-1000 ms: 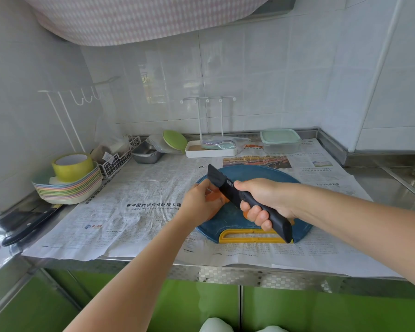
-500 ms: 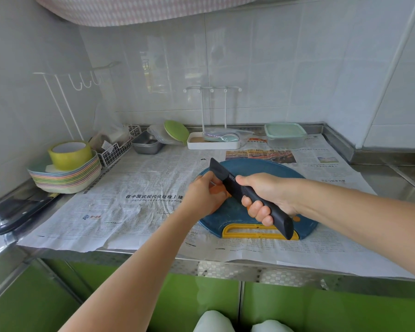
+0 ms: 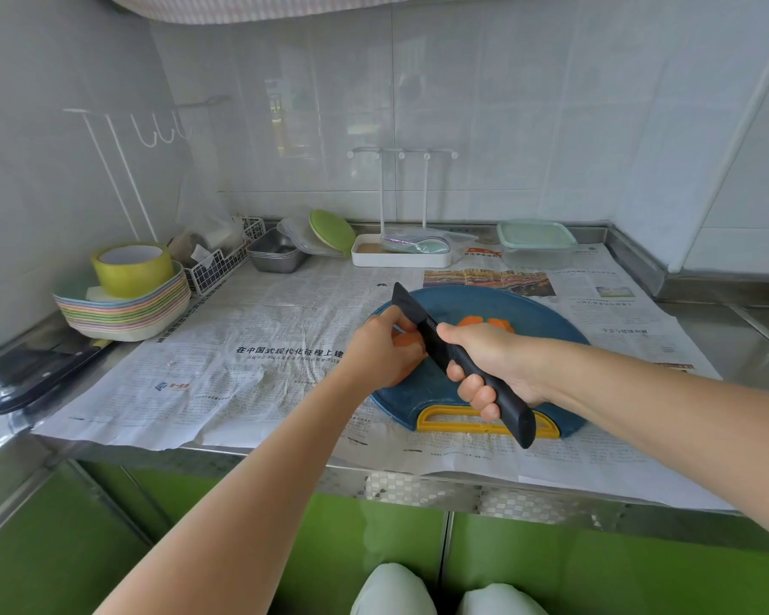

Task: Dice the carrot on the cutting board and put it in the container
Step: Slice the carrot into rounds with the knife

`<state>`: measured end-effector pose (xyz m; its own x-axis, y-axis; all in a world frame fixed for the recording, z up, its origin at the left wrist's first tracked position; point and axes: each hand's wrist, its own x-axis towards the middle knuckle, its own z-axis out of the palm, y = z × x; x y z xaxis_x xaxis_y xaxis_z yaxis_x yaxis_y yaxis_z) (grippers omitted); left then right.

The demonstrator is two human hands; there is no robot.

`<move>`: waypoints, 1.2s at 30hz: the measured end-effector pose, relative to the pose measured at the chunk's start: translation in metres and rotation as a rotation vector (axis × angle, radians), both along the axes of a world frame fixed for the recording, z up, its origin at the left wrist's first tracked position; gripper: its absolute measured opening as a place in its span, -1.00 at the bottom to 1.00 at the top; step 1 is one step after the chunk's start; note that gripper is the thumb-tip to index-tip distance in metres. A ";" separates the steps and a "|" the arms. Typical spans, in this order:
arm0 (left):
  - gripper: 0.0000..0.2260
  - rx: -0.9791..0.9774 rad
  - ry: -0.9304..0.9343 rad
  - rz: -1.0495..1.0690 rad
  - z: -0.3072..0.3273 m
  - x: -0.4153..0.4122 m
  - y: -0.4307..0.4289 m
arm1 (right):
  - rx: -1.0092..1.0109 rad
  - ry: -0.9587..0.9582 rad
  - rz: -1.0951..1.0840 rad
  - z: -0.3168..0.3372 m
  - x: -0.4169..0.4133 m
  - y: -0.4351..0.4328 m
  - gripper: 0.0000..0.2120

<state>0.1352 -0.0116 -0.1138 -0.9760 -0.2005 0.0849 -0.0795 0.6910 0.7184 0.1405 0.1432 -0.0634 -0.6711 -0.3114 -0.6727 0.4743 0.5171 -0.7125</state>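
The left grip (image 3: 385,350) holds the carrot (image 3: 407,340) down on the blue cutting board (image 3: 533,312) and the right grip (image 3: 496,361) wraps round the knife (image 3: 411,310), so keep the left one clear and cut straight down in small bits.

bare newspaper (image 3: 524,277) lies open between the cutting board (image 3: 533,312) and the container (image 3: 536,241); a white rack (image 3: 400,257) stands beside it.

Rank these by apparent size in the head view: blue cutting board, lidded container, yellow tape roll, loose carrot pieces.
1. Blue cutting board, clearly largest.
2-3. Lidded container and yellow tape roll look alike; the container sits farther back, so unranked.
4. Loose carrot pieces, smallest.
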 end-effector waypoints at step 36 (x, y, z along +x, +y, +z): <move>-0.90 0.028 0.036 0.000 -0.004 0.000 0.003 | 0.040 0.024 -0.020 -0.004 0.001 -0.008 -0.46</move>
